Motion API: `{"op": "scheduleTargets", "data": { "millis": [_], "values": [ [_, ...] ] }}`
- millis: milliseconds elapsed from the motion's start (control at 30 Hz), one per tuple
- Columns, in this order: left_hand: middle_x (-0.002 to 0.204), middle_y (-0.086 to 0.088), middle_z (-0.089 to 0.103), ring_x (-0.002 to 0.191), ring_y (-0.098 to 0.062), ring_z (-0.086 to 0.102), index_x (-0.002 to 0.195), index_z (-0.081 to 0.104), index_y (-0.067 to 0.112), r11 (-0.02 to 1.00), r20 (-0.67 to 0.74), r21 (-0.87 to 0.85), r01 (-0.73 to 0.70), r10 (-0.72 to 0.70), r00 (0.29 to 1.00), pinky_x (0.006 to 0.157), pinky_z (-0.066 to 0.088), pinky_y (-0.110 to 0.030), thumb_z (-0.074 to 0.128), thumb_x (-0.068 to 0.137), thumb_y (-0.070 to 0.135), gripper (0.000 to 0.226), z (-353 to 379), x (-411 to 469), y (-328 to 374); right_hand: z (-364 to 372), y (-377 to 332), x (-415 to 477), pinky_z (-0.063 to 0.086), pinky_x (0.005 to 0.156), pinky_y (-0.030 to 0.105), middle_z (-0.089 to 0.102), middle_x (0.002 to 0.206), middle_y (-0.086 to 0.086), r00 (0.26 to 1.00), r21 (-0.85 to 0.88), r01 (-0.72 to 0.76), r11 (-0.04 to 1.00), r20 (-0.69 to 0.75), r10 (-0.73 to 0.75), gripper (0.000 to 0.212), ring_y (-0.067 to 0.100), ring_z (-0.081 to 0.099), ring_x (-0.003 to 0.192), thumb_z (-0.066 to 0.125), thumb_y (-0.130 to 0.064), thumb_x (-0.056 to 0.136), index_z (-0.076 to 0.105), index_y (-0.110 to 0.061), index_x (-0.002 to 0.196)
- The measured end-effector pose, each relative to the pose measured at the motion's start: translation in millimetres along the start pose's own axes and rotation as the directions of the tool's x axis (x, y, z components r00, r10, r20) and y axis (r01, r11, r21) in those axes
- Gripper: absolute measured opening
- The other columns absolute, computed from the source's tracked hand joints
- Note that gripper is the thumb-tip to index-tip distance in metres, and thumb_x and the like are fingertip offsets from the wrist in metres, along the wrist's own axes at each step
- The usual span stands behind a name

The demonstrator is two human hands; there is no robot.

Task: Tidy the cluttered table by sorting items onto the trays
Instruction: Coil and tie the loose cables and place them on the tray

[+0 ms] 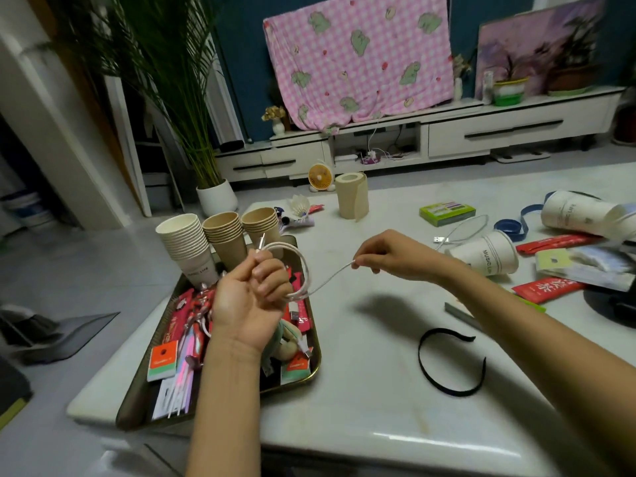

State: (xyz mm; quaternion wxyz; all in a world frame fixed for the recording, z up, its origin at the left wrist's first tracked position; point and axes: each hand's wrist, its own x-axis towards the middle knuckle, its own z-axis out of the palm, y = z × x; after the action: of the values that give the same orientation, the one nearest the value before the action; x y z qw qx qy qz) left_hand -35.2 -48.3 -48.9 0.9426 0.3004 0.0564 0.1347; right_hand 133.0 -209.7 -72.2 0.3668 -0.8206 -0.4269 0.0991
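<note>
My left hand (253,294) grips a coiled white cable (303,270) above the brown tray (311,375) at the table's left. My right hand (389,253) pinches the cable's free stretch to the right, holding it taut. The tray holds stacks of paper cups (220,235), red packets (294,368), straws and a small plush toy, partly hidden by my left forearm.
A black headband (447,364) lies near the front right of the white table. Further back are a paper roll (351,195), a green box (446,212), a second white cable (461,230), tipped paper cups (488,253), red sachets (547,287) and a blue ribbon.
</note>
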Motion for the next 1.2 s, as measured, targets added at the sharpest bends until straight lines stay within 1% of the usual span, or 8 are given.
{"op": "scheduleTargets", "data": {
  "millis": [167, 367, 533, 667, 767, 933, 1067, 1200],
  "values": [
    [0.044, 0.008, 0.042, 0.034, -0.002, 0.036, 0.079, 0.057, 0.008, 0.957, -0.023, 0.289, 0.020, -0.014, 1.000, 0.036, 0.029, -0.012, 0.047, 0.087, 0.026, 0.021, 15.4, -7.7, -7.8, -8.5, -31.7, 24.4, 0.038, 0.052, 0.024, 0.060, 0.068, 0.001, 0.982, -0.232, -0.020, 0.972, -0.190, -0.025, 0.030, 0.013, 0.052, 0.062, 0.065, -0.037, 0.084, 0.067, -0.007, 0.078],
    [0.063, 0.000, 0.071, 0.046, -0.007, 0.061, 0.090, 0.058, 0.005, 0.794, -0.230, 0.601, -0.089, 0.279, 0.932, 0.042, 0.044, -0.016, 0.035, 0.100, 0.028, 0.034, 15.8, -6.4, -15.5, 14.0, -105.4, 23.1, 0.046, 0.064, 0.031, 0.068, 0.090, 0.007, 0.850, -0.460, 0.167, 0.872, -0.381, -0.363, 0.023, 0.018, 0.057, 0.078, 0.055, -0.029, 0.092, 0.068, -0.010, 0.093],
    [0.080, -0.005, 0.066, 0.073, -0.018, 0.061, 0.087, 0.059, 0.011, 0.917, -0.419, 0.383, -0.111, 0.280, 0.864, 0.064, 0.048, -0.031, 0.036, 0.100, 0.033, 0.034, 6.0, -17.4, 2.8, 63.3, -144.3, -5.1, 0.048, 0.059, 0.036, 0.064, 0.093, 0.010, 0.732, -0.594, 0.425, 0.683, -0.219, -0.645, 0.020, 0.024, 0.060, 0.078, 0.054, -0.020, 0.090, 0.067, -0.007, 0.097],
    [0.054, 0.001, 0.065, 0.048, -0.009, 0.063, 0.081, 0.052, 0.012, 0.980, -0.361, 0.103, -0.171, 0.197, 0.912, 0.059, 0.053, -0.021, 0.027, 0.101, 0.026, 0.035, -4.3, -33.5, 29.2, 101.8, -148.5, -27.2, 0.048, 0.052, 0.030, 0.065, 0.099, 0.010, 0.748, -0.636, 0.484, 0.601, -0.056, -0.661, 0.038, 0.024, 0.062, 0.073, 0.061, -0.013, 0.083, 0.060, -0.012, 0.121],
    [0.041, 0.001, 0.054, 0.034, -0.008, 0.053, 0.072, 0.050, 0.010, 0.959, -0.333, -0.160, -0.234, 0.171, 0.927, 0.056, 0.051, -0.021, 0.029, 0.101, 0.020, 0.036, -12.6, -41.5, 44.2, 111.8, -139.7, -39.6, 0.040, 0.042, 0.023, 0.064, 0.078, 0.008, 0.686, -0.580, 0.555, 0.596, -0.086, -0.722, 0.035, 0.023, 0.057, 0.054, 0.072, -0.004, 0.072, 0.068, -0.011, 0.106],
    [0.036, 0.007, 0.033, 0.028, -0.003, 0.030, 0.069, 0.045, 0.013, 0.958, -0.102, -0.213, -0.194, 0.176, 0.979, 0.033, 0.027, -0.013, 0.029, 0.101, 0.021, 0.036, -23.4, -56.9, 61.5, 92.7, -121.4, -38.4, 0.045, 0.065, 0.029, 0.065, 0.078, 0.001, 0.920, -0.167, 0.378, 0.911, -0.042, -0.390, 0.018, 0.007, 0.054, 0.068, 0.057, -0.018, 0.092, 0.070, -0.008, 0.097],
    [0.040, 0.008, 0.039, 0.029, 0.000, 0.031, 0.074, 0.050, 0.011, 0.985, 0.003, 0.167, -0.044, 0.044, 0.999, 0.033, 0.026, -0.012, 0.037, 0.098, 0.022, 0.029, -16.2, -63.9, 58.3, 58.8, -114.2, -23.7, 0.043, 0.059, 0.023, 0.061, 0.067, -0.009, 0.987, -0.209, 0.150, 0.966, -0.018, -0.157, 0.023, -0.002, 0.051, 0.056, 0.058, -0.028, 0.091, 0.071, -0.008, 0.090],
    [0.045, 0.005, 0.053, 0.032, -0.001, 0.038, 0.076, 0.055, 0.008, 0.772, -0.091, 0.635, 0.039, 0.025, 0.996, 0.035, 0.029, -0.011, 0.040, 0.098, 0.020, 0.029, -6.8, -60.5, 38.7, 38.6, -124.6, -14.4, 0.038, 0.055, 0.029, 0.060, 0.067, -0.001, 0.974, -0.338, 0.030, 0.941, -0.203, -0.104, 0.031, 0.012, 0.051, 0.062, 0.067, -0.038, 0.082, 0.068, -0.008, 0.077]
  ]
}}
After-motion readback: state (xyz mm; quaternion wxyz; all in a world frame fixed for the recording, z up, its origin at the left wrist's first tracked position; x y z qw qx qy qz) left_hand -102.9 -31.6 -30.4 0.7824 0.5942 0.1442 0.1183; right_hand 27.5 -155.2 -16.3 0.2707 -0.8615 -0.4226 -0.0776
